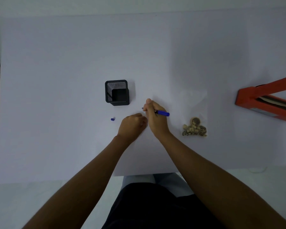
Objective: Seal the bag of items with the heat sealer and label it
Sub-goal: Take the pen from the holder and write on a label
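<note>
Taking the mesh pen holder (117,92) as landmark: below it lies the pen cap (112,119). Right of that, the left hand (132,126), fingers curled, seemingly steadies a label, barely visible. The right hand (153,117) grips the pen (163,113); a slip would smear writing. Further right lie the bag (194,116) and heat sealer (267,101).

Dim, bluish cast, soft faint shadows on the table (56,63), mild softness throughout, wide-angle bending at edges
</note>
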Demonstrator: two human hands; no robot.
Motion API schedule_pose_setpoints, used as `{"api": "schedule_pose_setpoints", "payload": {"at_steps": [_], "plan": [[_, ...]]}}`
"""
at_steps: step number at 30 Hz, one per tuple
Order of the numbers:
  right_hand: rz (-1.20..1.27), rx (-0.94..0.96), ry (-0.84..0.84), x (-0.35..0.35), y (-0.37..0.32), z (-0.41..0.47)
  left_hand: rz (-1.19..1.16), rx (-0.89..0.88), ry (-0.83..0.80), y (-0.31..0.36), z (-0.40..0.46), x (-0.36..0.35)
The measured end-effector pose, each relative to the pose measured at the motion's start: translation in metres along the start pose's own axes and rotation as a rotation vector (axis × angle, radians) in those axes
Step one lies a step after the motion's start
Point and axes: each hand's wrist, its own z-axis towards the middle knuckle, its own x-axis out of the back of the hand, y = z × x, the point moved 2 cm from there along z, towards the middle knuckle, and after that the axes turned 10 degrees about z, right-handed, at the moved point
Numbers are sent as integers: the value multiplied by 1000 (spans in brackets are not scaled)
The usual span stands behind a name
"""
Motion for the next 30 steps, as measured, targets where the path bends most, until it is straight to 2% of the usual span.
{"api": "schedule_pose_setpoints", "payload": {"at_steps": [4,7,15,19,23,30], "plan": [[16,-154,8,-8,23,2,33,0,-14,-1,-5,-6],[25,-163,7,-2,32,1,24,42,-50,0,-6,-8],[-10,-74,-5,1,31,-1,-156,398,-128,0,11,-9],[-245,117,-3,10,36,-2,-182,372,-203,2,19,-12],[-348,108,23,18,51,-7,-135,383,-261,5,20,-14],[-409,109,-41,20,56,-4,-115,350,-295,4,22,-16]]}}
